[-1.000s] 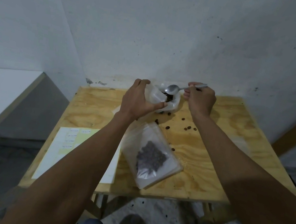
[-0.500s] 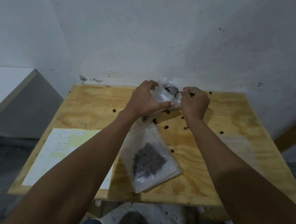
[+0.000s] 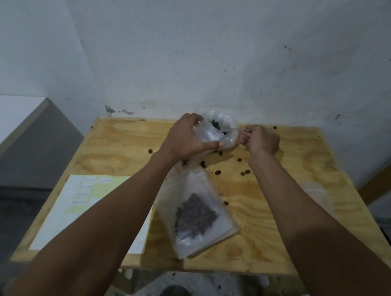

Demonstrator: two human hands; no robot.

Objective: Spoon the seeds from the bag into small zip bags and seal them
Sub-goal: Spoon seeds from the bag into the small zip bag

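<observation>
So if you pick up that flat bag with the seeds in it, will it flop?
Probably, yes: the flat bag is thin clear plastic, so it should sag. Its seeds sit in a loose heap and would likely slide to the low end. It looks light.

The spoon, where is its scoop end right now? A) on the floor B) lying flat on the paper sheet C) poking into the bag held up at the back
C: the right hand holds the spoon with its bowl inside the open bag that the left hand grips.
</observation>
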